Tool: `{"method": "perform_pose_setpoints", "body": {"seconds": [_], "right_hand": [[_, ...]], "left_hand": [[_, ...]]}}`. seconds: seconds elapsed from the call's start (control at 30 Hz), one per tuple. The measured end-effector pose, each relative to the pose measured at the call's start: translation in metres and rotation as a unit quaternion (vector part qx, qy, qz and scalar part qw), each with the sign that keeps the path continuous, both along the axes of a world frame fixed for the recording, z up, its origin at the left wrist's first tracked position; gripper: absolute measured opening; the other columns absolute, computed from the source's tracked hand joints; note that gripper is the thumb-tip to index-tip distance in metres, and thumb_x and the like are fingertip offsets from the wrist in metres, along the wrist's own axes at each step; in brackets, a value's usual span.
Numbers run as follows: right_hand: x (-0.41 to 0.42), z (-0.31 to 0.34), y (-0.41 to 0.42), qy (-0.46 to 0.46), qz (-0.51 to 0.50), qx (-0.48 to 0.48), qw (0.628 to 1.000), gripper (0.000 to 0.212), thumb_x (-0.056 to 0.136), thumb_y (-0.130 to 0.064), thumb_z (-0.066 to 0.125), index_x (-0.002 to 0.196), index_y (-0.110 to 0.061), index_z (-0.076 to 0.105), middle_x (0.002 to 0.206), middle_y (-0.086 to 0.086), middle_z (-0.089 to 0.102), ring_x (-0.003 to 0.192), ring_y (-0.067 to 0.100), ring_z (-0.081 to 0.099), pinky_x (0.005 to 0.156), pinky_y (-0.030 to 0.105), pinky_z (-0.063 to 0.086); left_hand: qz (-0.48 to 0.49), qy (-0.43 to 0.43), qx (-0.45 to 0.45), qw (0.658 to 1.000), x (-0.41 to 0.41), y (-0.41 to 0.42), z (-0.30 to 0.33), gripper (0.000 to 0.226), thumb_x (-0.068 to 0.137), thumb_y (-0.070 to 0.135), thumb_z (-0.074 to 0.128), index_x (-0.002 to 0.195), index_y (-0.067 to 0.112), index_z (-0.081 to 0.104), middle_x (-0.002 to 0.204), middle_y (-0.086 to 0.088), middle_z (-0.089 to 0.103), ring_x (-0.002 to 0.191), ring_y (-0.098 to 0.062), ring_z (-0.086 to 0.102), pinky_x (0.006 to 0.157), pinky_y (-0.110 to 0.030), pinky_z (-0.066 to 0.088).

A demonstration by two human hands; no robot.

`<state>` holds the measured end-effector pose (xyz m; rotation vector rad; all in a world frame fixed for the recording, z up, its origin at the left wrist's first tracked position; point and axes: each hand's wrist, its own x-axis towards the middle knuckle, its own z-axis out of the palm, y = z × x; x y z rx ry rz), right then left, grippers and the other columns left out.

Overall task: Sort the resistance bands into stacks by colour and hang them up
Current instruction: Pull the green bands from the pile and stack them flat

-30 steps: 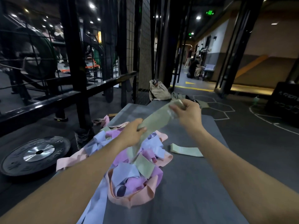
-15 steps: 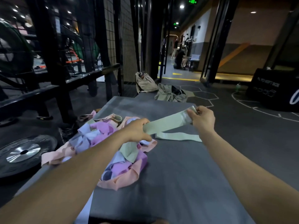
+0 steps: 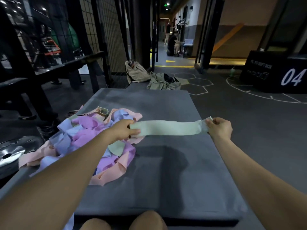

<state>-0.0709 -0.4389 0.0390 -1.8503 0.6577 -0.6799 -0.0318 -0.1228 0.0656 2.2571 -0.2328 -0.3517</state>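
A pale green resistance band [image 3: 167, 128] is stretched flat and level between my hands, low over the grey mat [image 3: 166, 180]. My left hand [image 3: 123, 130] pinches its left end and my right hand [image 3: 219, 127] pinches its right end. To the left on the mat lies a tangled pile of bands [image 3: 86, 143] in pink, purple, light blue and green. Whether another green band lies under the stretched one is hidden.
A weight plate [image 3: 11, 155] lies on the floor at the left beside a black rack frame [image 3: 33, 83]. Bags and clothes [image 3: 149, 77] lie beyond the mat. A black box marked 04 [image 3: 279, 72] stands at the right. People are far down the corridor. My knees [image 3: 123, 221] touch the mat's near edge.
Both hands have lowered and pulled apart, bringing the green band from a raised slant to a flat, level stretch just above the mat. My view has tilted down.
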Motion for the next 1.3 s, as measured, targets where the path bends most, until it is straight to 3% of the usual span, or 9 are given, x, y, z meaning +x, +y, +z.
{"method": "perform_pose_setpoints", "body": {"seconds": [0.1, 0.23, 0.33, 0.47, 0.63, 0.7, 0.87, 1.13, 1.3], "right_hand": [[0.008, -0.011, -0.007, 0.024, 0.024, -0.016, 0.999, 0.017, 0.092, -0.02, 0.054, 0.082, -0.009, 0.062, 0.075, 0.011, 0.056, 0.072, 0.025, 0.051, 0.067, 0.033, 0.042], [0.024, -0.027, -0.028, 0.065, 0.057, -0.03, 0.996, 0.013, 0.091, -0.011, 0.053, 0.088, -0.005, 0.064, 0.073, 0.009, 0.054, 0.075, 0.023, 0.05, 0.066, 0.029, 0.037], [0.041, -0.037, -0.043, 0.07, 0.048, -0.015, 0.996, 0.011, 0.087, -0.011, 0.059, 0.093, -0.006, 0.067, 0.076, 0.007, 0.058, 0.075, 0.021, 0.052, 0.066, 0.026, 0.038], [0.072, -0.043, -0.058, 0.074, 0.032, -0.012, 0.997, 0.012, 0.083, -0.014, 0.069, 0.094, -0.009, 0.066, 0.085, 0.005, 0.062, 0.079, 0.019, 0.057, 0.069, 0.026, 0.041], [0.118, -0.058, -0.066, 0.078, 0.013, -0.041, 0.996, 0.014, 0.083, -0.018, 0.069, 0.093, -0.009, 0.065, 0.092, 0.009, 0.065, 0.081, 0.021, 0.058, 0.071, 0.028, 0.043], [0.134, -0.065, -0.068, 0.084, 0.01, -0.056, 0.995, 0.014, 0.083, -0.018, 0.07, 0.094, -0.01, 0.066, 0.097, 0.011, 0.066, 0.089, 0.026, 0.061, 0.079, 0.034, 0.05], [0.157, -0.08, -0.073, 0.109, 0.013, -0.105, 0.988, 0.015, 0.084, -0.019, 0.069, 0.095, -0.01, 0.067, 0.102, 0.016, 0.067, 0.095, 0.034, 0.062, 0.085, 0.039, 0.051], [0.157, -0.087, -0.072, 0.147, 0.013, -0.165, 0.975, 0.014, 0.089, -0.018, 0.061, 0.096, -0.006, 0.065, 0.102, 0.017, 0.065, 0.093, 0.036, 0.06, 0.075, 0.034, 0.045], [0.158, -0.093, -0.071, 0.129, 0.02, -0.212, 0.968, 0.014, 0.091, -0.014, 0.057, 0.098, -0.002, 0.061, 0.104, 0.016, 0.06, 0.089, 0.032, 0.054, 0.073, 0.035, 0.042]], "left_hand": [[0.068, 0.065, -0.123, 0.988, 0.016, -0.016, -0.014, 0.013, 0.095, 0.014, 0.053, 0.081, 0.017, 0.051, 0.079, -0.003, 0.051, 0.074, -0.017, 0.057, 0.063, -0.021, 0.046], [0.137, 0.047, -0.149, 0.978, 0.045, -0.031, -0.037, 0.015, 0.093, 0.014, 0.055, 0.078, 0.013, 0.053, 0.092, -0.012, 0.054, 0.085, -0.026, 0.055, 0.082, -0.038, 0.052], [0.176, 0.026, -0.155, 0.972, 0.065, -0.047, -0.046, 0.018, 0.093, 0.017, 0.056, 0.076, 0.011, 0.053, 0.081, -0.012, 0.052, 0.063, -0.02, 0.047, 0.059, -0.025, 0.045], [0.217, 0.004, -0.151, 0.964, 0.1, -0.071, -0.059, 0.022, 0.093, 0.02, 0.055, 0.071, 0.017, 0.053, 0.085, -0.011, 0.051, 0.067, -0.022, 0.045, 0.065, -0.027, 0.04], [0.247, -0.009, -0.099, 0.964, 0.141, -0.089, -0.076, 0.019, 0.088, 0.015, 0.054, 0.072, 0.007, 0.06, 0.081, -0.02, 0.051, 0.066, -0.03, 0.047, 0.069, -0.032, 0.039], [0.254, -0.015, -0.061, 0.965, 0.154, -0.092, -0.082, 0.018, 0.086, 0.018, 0.055, 0.087, 0.004, 0.066, 0.091, -0.028, 0.06, 0.074, -0.037, 0.054, 0.071, -0.034, 0.042], [0.268, -0.025, 0.014, 0.963, 0.171, -0.096, -0.093, 0.018, 0.085, 0.022, 0.058, 0.087, 0.007, 0.067, 0.095, -0.02, 0.066, 0.098, -0.036, 0.062, 0.081, -0.033, 0.047], [0.289, -0.027, 0.072, 0.954, 0.175, -0.095, -0.109, 0.025, 0.084, 0.026, 0.059, 0.095, 0.004, 0.067, 0.102, -0.018, 0.066, 0.098, -0.035, 0.06, 0.072, -0.03, 0.04], [0.269, -0.05, 0.091, 0.958, 0.171, -0.101, -0.11, 0.02, 0.087, 0.021, 0.058, 0.094, 0.006, 0.067, 0.084, -0.009, 0.057, 0.082, -0.028, 0.052, 0.068, -0.025, 0.034]]}}
